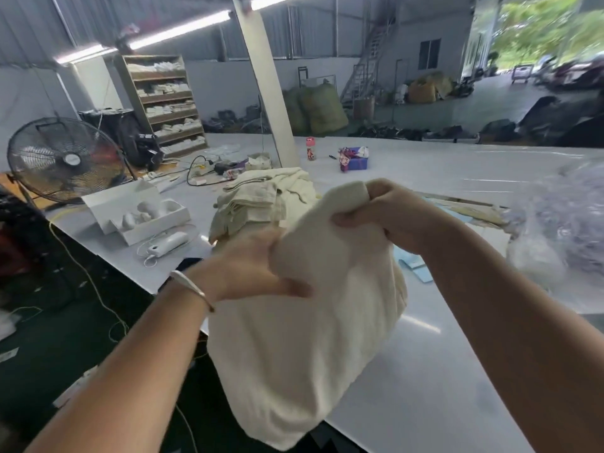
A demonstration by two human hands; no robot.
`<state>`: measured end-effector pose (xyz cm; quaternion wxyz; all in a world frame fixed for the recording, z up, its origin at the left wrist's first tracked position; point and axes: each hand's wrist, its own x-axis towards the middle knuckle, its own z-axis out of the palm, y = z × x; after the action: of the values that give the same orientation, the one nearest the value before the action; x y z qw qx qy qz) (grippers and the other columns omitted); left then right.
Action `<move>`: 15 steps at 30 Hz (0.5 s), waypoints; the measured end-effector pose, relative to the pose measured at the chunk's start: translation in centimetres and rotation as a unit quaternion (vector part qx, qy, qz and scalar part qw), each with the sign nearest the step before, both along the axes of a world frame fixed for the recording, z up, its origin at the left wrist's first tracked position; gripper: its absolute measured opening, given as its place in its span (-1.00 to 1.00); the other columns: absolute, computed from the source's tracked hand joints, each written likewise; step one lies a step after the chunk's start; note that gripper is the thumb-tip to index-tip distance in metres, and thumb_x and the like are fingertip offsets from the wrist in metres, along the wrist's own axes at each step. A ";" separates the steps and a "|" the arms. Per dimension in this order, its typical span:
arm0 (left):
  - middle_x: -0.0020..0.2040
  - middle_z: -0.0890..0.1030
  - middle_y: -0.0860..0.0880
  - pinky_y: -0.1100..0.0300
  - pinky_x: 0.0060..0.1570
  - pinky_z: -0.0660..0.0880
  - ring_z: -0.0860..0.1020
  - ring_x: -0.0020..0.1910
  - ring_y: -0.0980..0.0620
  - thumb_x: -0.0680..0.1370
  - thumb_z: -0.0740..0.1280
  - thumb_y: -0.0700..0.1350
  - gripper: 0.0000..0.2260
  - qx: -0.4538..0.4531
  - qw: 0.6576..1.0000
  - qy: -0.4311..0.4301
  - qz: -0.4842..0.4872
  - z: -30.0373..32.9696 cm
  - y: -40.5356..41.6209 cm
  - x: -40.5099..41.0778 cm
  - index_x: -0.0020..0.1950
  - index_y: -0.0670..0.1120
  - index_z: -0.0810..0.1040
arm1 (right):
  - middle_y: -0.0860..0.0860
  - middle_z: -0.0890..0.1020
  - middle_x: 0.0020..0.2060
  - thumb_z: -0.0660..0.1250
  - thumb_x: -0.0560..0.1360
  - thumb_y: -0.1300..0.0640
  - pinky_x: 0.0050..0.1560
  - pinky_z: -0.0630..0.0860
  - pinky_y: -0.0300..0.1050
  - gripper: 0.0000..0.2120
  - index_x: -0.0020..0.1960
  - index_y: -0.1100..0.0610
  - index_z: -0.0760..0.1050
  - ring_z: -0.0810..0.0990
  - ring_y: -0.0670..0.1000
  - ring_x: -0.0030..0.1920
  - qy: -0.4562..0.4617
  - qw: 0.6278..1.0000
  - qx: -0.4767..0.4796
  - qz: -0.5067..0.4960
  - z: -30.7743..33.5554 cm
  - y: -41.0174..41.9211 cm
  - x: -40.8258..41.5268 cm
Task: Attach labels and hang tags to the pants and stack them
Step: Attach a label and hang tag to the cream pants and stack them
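Observation:
A cream pair of pants (pixel 304 338) hangs in the air over the front edge of the white table (pixel 441 371). My left hand (pixel 251 266) grips its upper left part, thumb on the front of the cloth. My right hand (pixel 385 214) grips the top edge, higher and to the right. Behind them a stack of cream pants (pixel 261 201) lies on the table. Pale blue tags (pixel 415 266) lie on the table under my right forearm, partly hidden.
A white open box (pixel 137 214) and a white handheld device (pixel 170 243) sit at the left of the table. A black fan (pixel 62 158) stands beyond the left edge. Crumpled clear plastic bags (pixel 562 223) pile at the right. A bottle (pixel 310 148) and a purple box (pixel 356 160) stand farther back.

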<state>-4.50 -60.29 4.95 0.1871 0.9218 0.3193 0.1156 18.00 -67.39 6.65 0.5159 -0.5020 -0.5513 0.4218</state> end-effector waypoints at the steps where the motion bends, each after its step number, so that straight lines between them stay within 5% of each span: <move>1: 0.02 0.63 0.13 0.25 0.01 0.48 0.57 0.04 0.10 0.29 0.54 0.23 -0.57 0.001 1.000 0.021 -0.014 -0.7 -0.6 1.2 0.07 0.12 0.56 | 0.09 0.69 -0.27 0.41 0.38 0.43 -0.28 0.59 -0.15 -0.84 -0.18 0.20 0.66 0.66 0.03 -0.27 -0.012 1.000 -0.002 -0.006 0.3 -0.1 0.1; 4: -0.10 0.68 -0.10 0.00 0.00 0.54 0.63 -0.06 -0.07 0.43 0.49 0.11 -0.69 -0.050 0.998 0.006 -0.026 -1.8 -1.1 3.2 -0.07 -0.12 0.64 | 0.09 0.69 -0.28 0.45 0.37 0.37 -0.23 0.58 -0.13 -0.88 -0.19 0.18 0.67 0.65 0.04 -0.27 -0.054 0.997 -0.013 -0.061 0.4 -1.1 1.3; 6: -0.15 0.67 -0.15 0.01 -0.03 0.55 0.62 -0.15 -0.04 0.48 0.45 0.07 -0.67 -0.096 0.994 0.015 -0.058 -1.3 -1.0 4.1 -0.09 -0.22 0.63 | 0.10 0.67 -0.28 0.48 0.38 0.31 -0.21 0.57 -0.14 -0.93 -0.16 0.19 0.67 0.63 0.02 -0.28 -0.075 0.991 -0.017 -0.111 0.1 -2.2 2.8; 9: -0.46 0.36 0.00 0.14 -0.34 0.27 0.33 -0.42 0.06 0.48 0.45 0.05 -0.55 -0.083 0.996 0.004 -0.034 0.2 -0.8 7.0 -0.41 -0.17 0.34 | 0.04 0.61 -0.38 0.47 0.43 0.21 -0.32 0.50 -0.21 -0.92 -0.23 0.15 0.60 0.55 -0.03 -0.37 -0.105 0.961 0.027 -0.254 -0.8 -4.3 5.7; 11: -0.52 0.23 0.10 0.22 -0.43 0.16 0.23 -0.51 0.12 0.47 0.46 0.05 -0.51 -0.087 0.995 -0.034 -0.034 1.5 -1.3 9.9 -0.45 -0.06 0.22 | 0.06 0.63 -0.30 0.42 0.47 0.17 -0.27 0.49 -0.18 -0.93 -0.13 0.16 0.56 0.57 0.02 -0.30 -0.121 0.928 0.048 -0.349 -2.2 -6.1 7.6; 15: -0.34 0.56 0.00 0.14 -0.23 0.43 0.50 -0.33 0.06 0.49 0.45 0.01 -0.73 -0.135 0.977 -0.132 -0.104 4.9 -3.6 15.7 -0.37 -0.05 0.56 | 0.13 0.64 -0.08 0.32 0.54 0.01 -0.03 0.52 0.10 -0.85 -0.01 0.09 0.49 0.61 0.18 -0.01 -0.100 0.888 0.005 -0.450 -6.2 -10.0 10.2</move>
<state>11.16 -63.90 9.87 0.3609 0.8928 0.2073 0.1721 28.20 -77.40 0.48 0.5948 -0.7333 -0.3171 0.0896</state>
